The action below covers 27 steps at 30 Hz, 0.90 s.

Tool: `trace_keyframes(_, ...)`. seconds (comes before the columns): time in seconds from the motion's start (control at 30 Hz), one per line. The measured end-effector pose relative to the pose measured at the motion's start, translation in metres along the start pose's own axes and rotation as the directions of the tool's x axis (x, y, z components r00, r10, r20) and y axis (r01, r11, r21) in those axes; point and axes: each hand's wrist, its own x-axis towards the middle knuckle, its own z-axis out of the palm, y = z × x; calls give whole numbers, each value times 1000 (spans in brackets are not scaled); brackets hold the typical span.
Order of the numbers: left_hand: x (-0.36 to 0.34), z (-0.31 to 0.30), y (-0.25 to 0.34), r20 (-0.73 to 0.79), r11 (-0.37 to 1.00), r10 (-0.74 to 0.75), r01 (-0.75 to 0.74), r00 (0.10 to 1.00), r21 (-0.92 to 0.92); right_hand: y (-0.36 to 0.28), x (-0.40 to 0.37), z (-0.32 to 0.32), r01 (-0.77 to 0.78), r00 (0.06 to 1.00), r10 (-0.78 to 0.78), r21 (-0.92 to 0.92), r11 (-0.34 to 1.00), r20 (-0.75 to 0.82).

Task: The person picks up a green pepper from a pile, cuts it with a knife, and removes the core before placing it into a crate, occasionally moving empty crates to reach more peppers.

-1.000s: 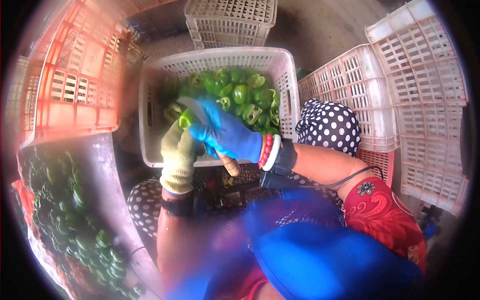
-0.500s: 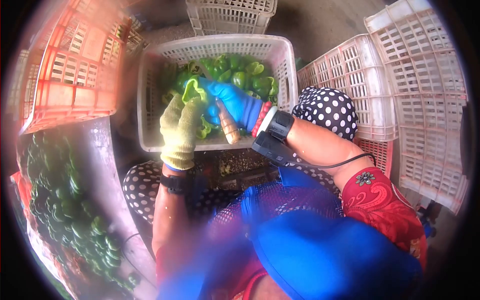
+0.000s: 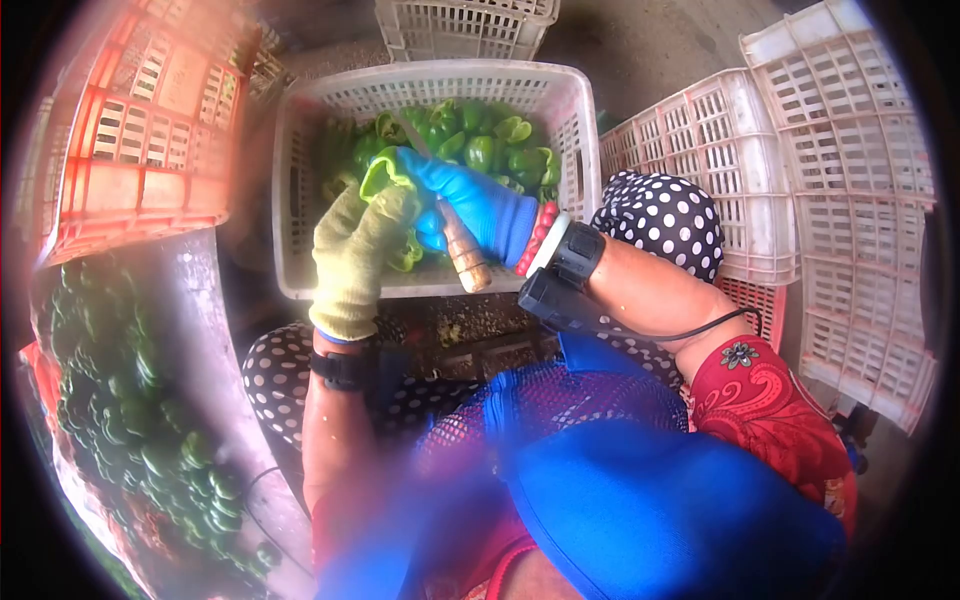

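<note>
My left hand (image 3: pixel 352 255), in a pale yellow knit glove, is closed on a cut green pepper piece (image 3: pixel 380 172) with a light inner rim. In a blue glove, my right hand (image 3: pixel 472 208) wraps round a wooden-handled knife (image 3: pixel 461 250). The handle points down toward me, and the narrow blade shows above the fingers. My right fingertips and thumb touch the pepper piece at its right side. Both hands are over the near half of a white plastic crate (image 3: pixel 285 230), in which many green peppers (image 3: pixel 480 153), some cut open, lie.
Orange crates (image 3: pixel 150 140) stand at left, above a large heap of green peppers (image 3: pixel 140 400) beside a pale board (image 3: pixel 225 360). White crates (image 3: pixel 850 190) are stacked at right, and another crate (image 3: pixel 465 28) stands behind. Polka-dot cloth covers my knees (image 3: pixel 660 220).
My left hand has shifted slightly left and tilted, and the pepper piece has turned in the grip. The right hand keeps hold of the knife, almost in the same place.
</note>
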Motion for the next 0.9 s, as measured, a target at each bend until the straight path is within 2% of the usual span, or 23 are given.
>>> trace_keyframes(0.03,0,-1,3,15,999,-29,29,999,-28,0,0,-1,-30,1000,30,4,1000,7)
trace_keyframes(0.13,5,1,-12,-118,999,-12,7,993,-44,7,2,7,200,976,-216,-246,948,-39)
trace_keyframes(0.17,9,1,-21,-169,998,-6,-5,986,-63,12,7,10,281,951,-305,-260,924,-57)
trace_keyframes(0.2,11,1,-28,-158,997,70,-76,985,-34,18,14,13,358,917,-391,-274,893,-74)
trace_keyframes(0.23,13,3,-34,-147,989,144,-147,979,-6,21,15,11,358,913,-398,-290,888,-93)
trace_keyframes(0.3,13,5,-38,-132,975,204,-190,970,113,26,18,8,354,902,-412,-323,878,-131)
trace_keyframes(0.37,11,7,-34,-142,958,217,-182,966,222,26,18,-1,240,941,-298,-310,920,-157)
trace_keyframes(0.4,9,8,-31,-146,945,221,-175,964,275,19,9,2,229,939,-300,-344,911,-169)
trace_keyframes(0.43,7,10,-27,-149,930,226,-168,963,327,12,5,5,171,959,-219,-245,954,-180)
trace_keyframes(0.47,5,14,-22,-116,885,342,-278,933,374,7,3,7,106,974,-132,-143,984,-183)
trace_keyframes(0.5,4,15,-19,-104,851,376,-299,921,431,4,2,7,38,983,-44,-39,999,-176)
trace_keyframes(0.53,5,12,-22,-94,836,394,-314,914,450,6,5,8,64,984,-59,23,998,-166)
trace_keyframes(0.67,3,11,-25,-52,749,440,-334,897,572,8,16,-7,-73,988,96,188,980,-120)
trace_keyframes(0.7,3,11,-24,-50,754,428,-326,902,570,-2,4,-1,-75,988,90,125,989,-124)
trace_keyframes(0.8,-3,15,-16,-47,785,395,-310,918,536,-10,-2,5,-71,992,85,131,989,-99)
trace_keyframes(0.83,-4,16,-18,-38,744,450,-351,892,569,-14,-10,8,-74,987,87,100,992,-132)
trace_keyframes(0.9,-3,18,-17,-8,647,559,-430,829,630,-16,-15,8,-13,995,18,50,999,-97)
